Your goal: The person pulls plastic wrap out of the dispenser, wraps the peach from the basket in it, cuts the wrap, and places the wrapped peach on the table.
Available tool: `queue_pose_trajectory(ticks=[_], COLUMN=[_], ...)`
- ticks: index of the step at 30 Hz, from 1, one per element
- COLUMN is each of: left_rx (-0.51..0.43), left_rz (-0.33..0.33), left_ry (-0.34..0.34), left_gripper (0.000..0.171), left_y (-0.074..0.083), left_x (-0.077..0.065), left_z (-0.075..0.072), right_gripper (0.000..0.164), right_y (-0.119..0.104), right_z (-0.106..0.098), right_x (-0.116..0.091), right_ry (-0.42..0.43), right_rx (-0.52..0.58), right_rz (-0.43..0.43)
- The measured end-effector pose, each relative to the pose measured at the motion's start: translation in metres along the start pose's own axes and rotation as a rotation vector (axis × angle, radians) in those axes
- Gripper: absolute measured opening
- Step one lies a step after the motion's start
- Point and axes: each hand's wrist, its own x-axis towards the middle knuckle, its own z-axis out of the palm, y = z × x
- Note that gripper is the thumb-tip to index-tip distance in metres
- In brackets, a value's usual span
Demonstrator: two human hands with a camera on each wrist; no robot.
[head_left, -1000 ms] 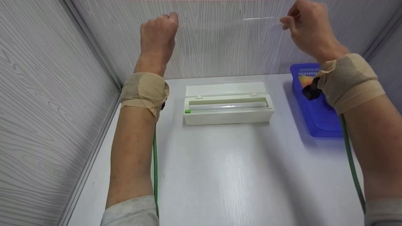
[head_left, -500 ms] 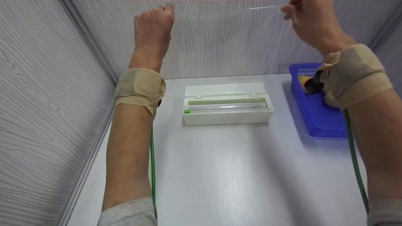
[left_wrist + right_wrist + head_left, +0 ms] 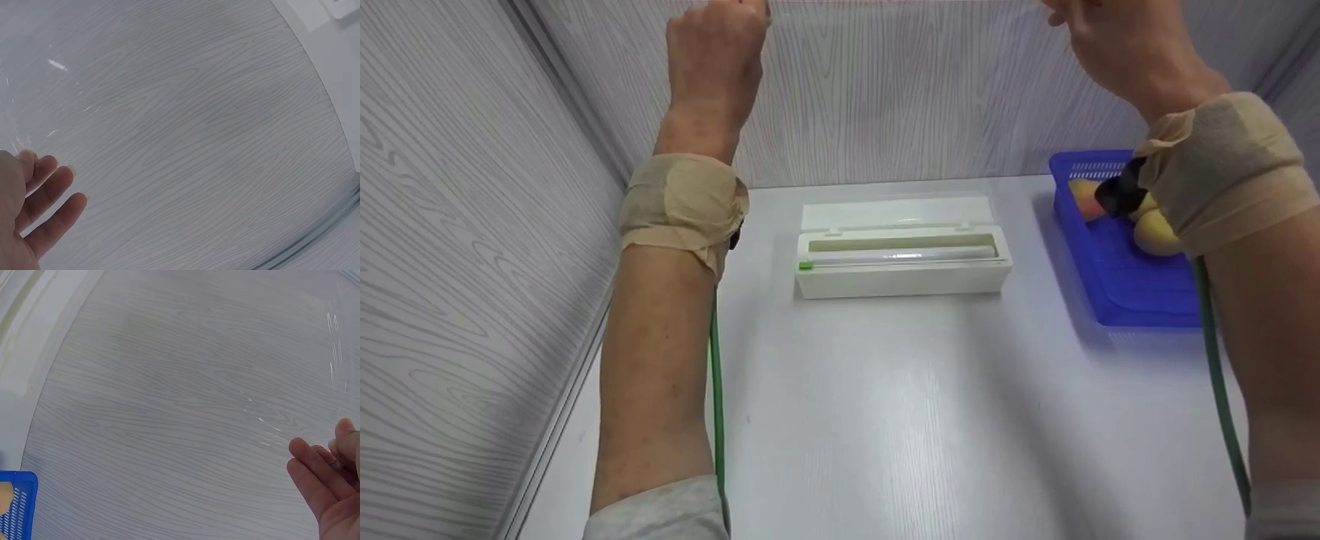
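Note:
My left hand (image 3: 716, 64) is raised at the top of the head view, and in the left wrist view its thumb and index finger pinch a corner of clear plastic wrap (image 3: 57, 65). Level with it on the right, my right hand (image 3: 1136, 56) pinches the other side of the sheet; glints and creases run out from those fingers (image 3: 318, 464) in the right wrist view. The sheet spans between both hands, nearly invisible against the wall. Below stands a white plastic wrap dispenser (image 3: 900, 282), lid tipped back, its roll (image 3: 900, 256) showing inside.
A blue basket (image 3: 1147, 296) at the right holds yellow and reddish round fruit (image 3: 1156, 234), partly hidden by my right wrist. A green slider (image 3: 805, 265) sits at the dispenser's left end. Wood-grain walls (image 3: 900, 97) close off the back and left. Green cables trail along both forearms.
Both hands have risen farther up the view, drifting slightly apart, and the wrap's upper edge has reached the top of the frame. More fruit shows beside the right wrist. The dispenser has stayed put.

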Motion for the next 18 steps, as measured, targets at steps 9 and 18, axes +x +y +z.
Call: queue_pose_trajectory(ticks=[9, 18], left_rx=[-0.118, -0.215], left_rz=[0.113, 0.229], left_ry=[-0.103, -0.115], left_gripper=[0.030, 0.026], left_y=[-0.012, -0.019], left_x=[-0.012, -0.025], left_z=[-0.017, -0.034], right_gripper=[0.033, 0.035], right_y=[0.006, 0.009], right_z=[-0.010, -0.026], right_x=[-0.009, -0.026], right_ry=[-0.024, -0.067], right_rx=[0.075, 0.085], right_rz=[-0.032, -0.126])
